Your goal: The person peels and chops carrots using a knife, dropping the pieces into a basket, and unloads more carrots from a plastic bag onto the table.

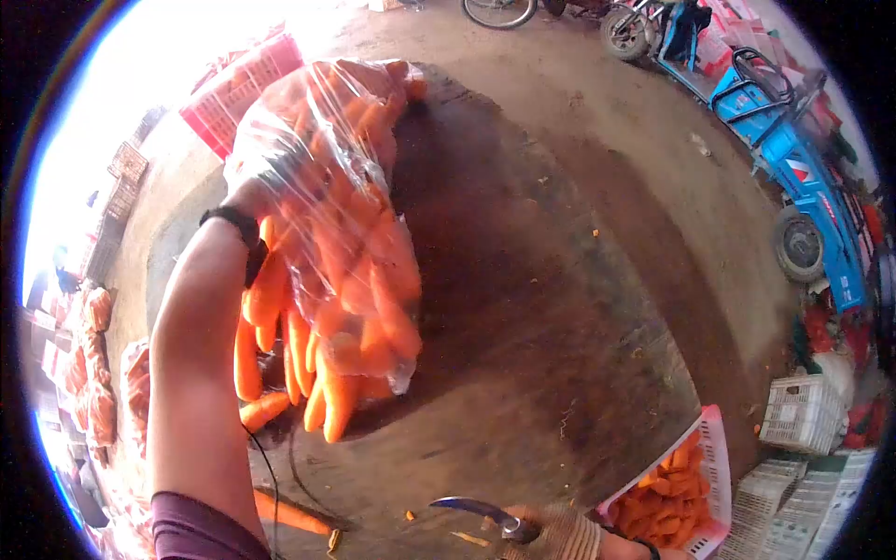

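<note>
My left hand [254, 194], with a dark band at the wrist, grips a clear plastic bag [350, 163] at its left side; plastic and glare partly hide the fingers. Carrots [322, 243] fill the bag, and several stick out of its lower end. My right hand [560, 534], in a brownish knitted glove at the bottom edge, is closed around a knife with a short curved blade [471, 507] pointing left. A single carrot [294, 511] lies on the floor between my arms, and another loose carrot [264, 411] lies below the bag.
A pink-rimmed crate [714, 457] of carrots stands at lower right, beside white crates [801, 413]. A red crate [245, 89] sits behind the bag. A blue cargo tricycle [807, 168] is parked at right. Bagged carrots [93, 373] line the left. Scraps dot the dirt floor [541, 308].
</note>
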Demonstrator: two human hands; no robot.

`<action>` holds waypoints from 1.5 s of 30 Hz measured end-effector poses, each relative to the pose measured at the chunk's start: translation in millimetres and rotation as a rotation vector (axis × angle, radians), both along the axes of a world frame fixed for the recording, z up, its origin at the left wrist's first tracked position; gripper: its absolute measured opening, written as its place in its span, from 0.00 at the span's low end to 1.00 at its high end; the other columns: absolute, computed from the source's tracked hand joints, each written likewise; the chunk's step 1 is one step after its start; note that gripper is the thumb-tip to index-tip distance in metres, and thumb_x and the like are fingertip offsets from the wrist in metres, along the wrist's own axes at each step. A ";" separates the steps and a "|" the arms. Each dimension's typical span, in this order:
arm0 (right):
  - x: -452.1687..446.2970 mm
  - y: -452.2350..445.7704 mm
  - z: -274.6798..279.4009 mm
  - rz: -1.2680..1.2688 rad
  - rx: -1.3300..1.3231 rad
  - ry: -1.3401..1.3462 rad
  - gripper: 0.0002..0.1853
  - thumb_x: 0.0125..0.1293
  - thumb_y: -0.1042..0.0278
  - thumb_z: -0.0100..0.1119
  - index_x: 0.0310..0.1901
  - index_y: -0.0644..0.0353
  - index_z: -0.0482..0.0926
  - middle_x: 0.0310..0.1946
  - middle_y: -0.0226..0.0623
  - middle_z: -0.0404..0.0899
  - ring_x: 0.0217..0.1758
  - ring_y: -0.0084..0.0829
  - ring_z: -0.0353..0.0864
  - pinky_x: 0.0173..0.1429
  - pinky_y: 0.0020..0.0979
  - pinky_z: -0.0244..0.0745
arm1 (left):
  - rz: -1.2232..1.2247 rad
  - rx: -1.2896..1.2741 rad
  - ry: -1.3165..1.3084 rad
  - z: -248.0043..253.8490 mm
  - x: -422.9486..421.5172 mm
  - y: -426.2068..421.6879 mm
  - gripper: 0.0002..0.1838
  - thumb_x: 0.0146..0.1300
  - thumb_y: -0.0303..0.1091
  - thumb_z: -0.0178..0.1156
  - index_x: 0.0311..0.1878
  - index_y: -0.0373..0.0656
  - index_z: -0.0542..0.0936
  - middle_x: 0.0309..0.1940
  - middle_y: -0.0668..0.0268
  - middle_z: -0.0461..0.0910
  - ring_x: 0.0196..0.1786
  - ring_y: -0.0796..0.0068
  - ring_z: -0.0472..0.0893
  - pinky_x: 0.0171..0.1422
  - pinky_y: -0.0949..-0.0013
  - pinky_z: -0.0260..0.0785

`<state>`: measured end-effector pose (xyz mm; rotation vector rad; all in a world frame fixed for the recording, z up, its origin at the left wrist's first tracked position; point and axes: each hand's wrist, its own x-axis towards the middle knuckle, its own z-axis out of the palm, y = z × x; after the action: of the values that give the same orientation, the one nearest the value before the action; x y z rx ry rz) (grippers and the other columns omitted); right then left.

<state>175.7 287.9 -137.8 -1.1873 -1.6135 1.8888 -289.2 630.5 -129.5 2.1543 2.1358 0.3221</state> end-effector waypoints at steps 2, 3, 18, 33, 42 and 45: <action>7.5 -20.7 -28.7 -0.139 -0.072 0.157 0.10 0.60 0.67 0.63 0.40 0.63 0.79 0.30 0.29 0.80 0.32 0.21 0.76 0.34 0.24 0.72 | 0.002 -0.011 0.004 -2.4 1.4 6.9 0.17 0.63 0.39 0.53 0.53 0.46 0.77 0.53 0.59 0.76 0.55 0.59 0.75 0.57 0.61 0.68; 10.6 -16.1 -26.1 -0.104 -0.093 0.112 0.10 0.60 0.67 0.63 0.41 0.63 0.79 0.31 0.29 0.80 0.33 0.21 0.76 0.35 0.24 0.72 | 0.001 -0.009 0.009 -4.3 1.7 9.4 0.17 0.63 0.39 0.53 0.53 0.46 0.77 0.53 0.58 0.76 0.55 0.58 0.74 0.57 0.61 0.68; 10.3 5.3 4.4 0.065 -0.042 -0.075 0.10 0.58 0.68 0.64 0.41 0.60 0.79 0.29 0.29 0.77 0.32 0.18 0.71 0.35 0.25 0.70 | -0.049 -0.166 0.034 -20.9 30.2 -113.2 0.19 0.61 0.37 0.56 0.55 0.45 0.75 0.55 0.52 0.73 0.57 0.54 0.73 0.59 0.59 0.66; 43.9 -12.4 -10.2 -0.095 -0.169 0.173 0.11 0.60 0.68 0.63 0.42 0.61 0.79 0.35 0.32 0.80 0.35 0.24 0.77 0.39 0.27 0.75 | -0.001 0.005 -0.040 8.1 85.7 -30.3 0.15 0.61 0.39 0.57 0.49 0.43 0.77 0.43 0.53 0.79 0.49 0.55 0.78 0.54 0.59 0.69; 21.0 2.8 -20.2 -0.041 -0.253 0.175 0.13 0.59 0.68 0.64 0.45 0.62 0.78 0.35 0.30 0.79 0.36 0.20 0.75 0.38 0.24 0.73 | -0.094 -0.053 0.028 -10.4 84.3 12.8 0.14 0.60 0.38 0.57 0.46 0.43 0.78 0.41 0.52 0.79 0.47 0.53 0.78 0.53 0.57 0.69; 22.4 0.2 -14.3 -0.057 -0.241 0.186 0.14 0.59 0.68 0.64 0.46 0.62 0.78 0.35 0.29 0.79 0.37 0.18 0.74 0.38 0.23 0.72 | -0.090 -0.107 0.091 -15.7 81.2 -13.9 0.13 0.60 0.38 0.56 0.46 0.43 0.78 0.41 0.52 0.79 0.47 0.52 0.78 0.52 0.57 0.69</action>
<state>198.1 288.1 -152.1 -1.0966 -1.2709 2.1323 -208.0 616.6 -145.2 2.2359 2.0415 0.1027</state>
